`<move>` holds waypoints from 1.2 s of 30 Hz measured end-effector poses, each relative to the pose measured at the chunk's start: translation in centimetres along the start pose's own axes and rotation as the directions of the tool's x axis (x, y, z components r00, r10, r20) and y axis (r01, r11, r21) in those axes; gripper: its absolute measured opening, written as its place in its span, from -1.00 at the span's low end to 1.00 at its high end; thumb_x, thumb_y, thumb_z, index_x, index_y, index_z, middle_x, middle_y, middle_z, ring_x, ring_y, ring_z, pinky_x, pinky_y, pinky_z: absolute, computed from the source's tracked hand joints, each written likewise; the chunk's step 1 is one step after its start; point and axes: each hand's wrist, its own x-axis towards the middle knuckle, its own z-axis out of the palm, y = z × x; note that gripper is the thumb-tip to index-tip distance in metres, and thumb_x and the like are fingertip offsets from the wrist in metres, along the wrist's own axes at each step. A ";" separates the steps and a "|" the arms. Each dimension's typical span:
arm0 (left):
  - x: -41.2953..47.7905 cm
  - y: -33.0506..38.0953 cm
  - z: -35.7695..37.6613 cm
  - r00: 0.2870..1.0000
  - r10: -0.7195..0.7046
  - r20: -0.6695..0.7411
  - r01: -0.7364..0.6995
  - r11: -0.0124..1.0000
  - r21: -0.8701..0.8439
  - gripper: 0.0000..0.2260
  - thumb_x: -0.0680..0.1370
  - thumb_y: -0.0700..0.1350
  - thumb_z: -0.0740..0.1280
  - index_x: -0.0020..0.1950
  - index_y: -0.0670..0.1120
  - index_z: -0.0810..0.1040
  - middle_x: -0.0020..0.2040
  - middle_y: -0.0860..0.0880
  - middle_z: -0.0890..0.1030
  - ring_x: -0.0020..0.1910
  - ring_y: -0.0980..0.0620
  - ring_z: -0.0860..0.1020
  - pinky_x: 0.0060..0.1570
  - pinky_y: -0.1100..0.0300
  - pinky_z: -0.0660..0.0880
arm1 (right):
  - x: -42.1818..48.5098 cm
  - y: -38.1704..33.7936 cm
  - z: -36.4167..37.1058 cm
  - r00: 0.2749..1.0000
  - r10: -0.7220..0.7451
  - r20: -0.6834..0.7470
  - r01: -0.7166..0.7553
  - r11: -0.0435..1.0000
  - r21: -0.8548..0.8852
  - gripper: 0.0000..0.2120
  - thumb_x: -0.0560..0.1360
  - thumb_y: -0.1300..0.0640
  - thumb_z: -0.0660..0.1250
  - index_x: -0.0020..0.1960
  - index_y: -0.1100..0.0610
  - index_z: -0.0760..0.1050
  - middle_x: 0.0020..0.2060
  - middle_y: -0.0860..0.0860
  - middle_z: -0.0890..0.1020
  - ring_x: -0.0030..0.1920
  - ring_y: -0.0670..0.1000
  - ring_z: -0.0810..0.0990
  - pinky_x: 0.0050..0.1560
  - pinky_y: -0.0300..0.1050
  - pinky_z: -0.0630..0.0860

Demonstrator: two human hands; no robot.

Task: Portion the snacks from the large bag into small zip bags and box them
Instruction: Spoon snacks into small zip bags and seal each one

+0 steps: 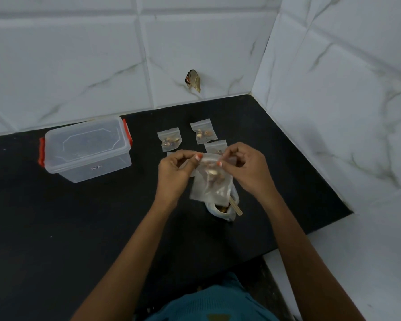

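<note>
left hand (171, 173), right hand (247, 169): fingers (225, 166) curled

Counter (56, 228): matte black.
Wall tiles (79, 66): white, grey marble veins.
Box (86, 149): clear, with orange-red latches (41, 154).
Held zip bag (212, 186): clear; brown and golden snacks (212, 172) inside.
Lying zip bags (169, 141): clear, tan-brown contents.
Fingernails (198, 156): orange-red polish.
Garment (208, 302): teal.

We see through one head-worn camera (wide-angle, so the tiled walls (79, 66) bow), facing forward and steeply down at the black tabletop (56, 228), close above the left hand (174, 172) and right hand (245, 167).
</note>
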 end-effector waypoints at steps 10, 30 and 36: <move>-0.2 0.6 0.1 0.999 0.019 0.033 -0.018 0.998 -0.055 -0.86 0.52 -0.27 0.29 -0.13 -0.05 0.58 -0.26 0.11 0.63 -0.19 0.20 0.60 -0.14 0.34 0.53 | 0.4 0.1 0.1 0.992 0.108 -0.060 -0.101 0.988 0.119 -0.82 0.41 0.28 0.40 -0.05 0.07 0.52 -0.16 -0.08 0.63 -0.16 -0.23 0.62 -0.16 -0.34 0.54; -0.3 0.7 0.4 0.999 0.035 -0.004 -0.035 0.999 -0.021 -0.85 0.52 -0.27 0.29 -0.13 -0.03 0.57 -0.22 0.12 0.62 -0.17 0.26 0.59 -0.12 0.36 0.51 | -0.3 -0.1 0.5 0.970 0.242 0.023 -0.242 0.954 0.175 -0.83 0.40 0.11 0.41 -0.08 0.20 0.59 -0.19 0.10 0.66 -0.19 -0.07 0.62 -0.19 -0.25 0.55; -0.2 0.9 0.2 0.998 0.052 0.029 -0.052 0.999 -0.002 -0.86 0.52 -0.28 0.29 -0.11 -0.07 0.57 -0.26 0.16 0.63 -0.18 0.27 0.58 -0.15 0.38 0.50 | -0.2 0.1 0.5 0.958 0.278 0.064 -0.286 0.930 0.233 -0.88 0.37 0.11 0.42 -0.14 0.15 0.58 -0.21 0.04 0.64 -0.21 -0.16 0.61 -0.16 -0.28 0.54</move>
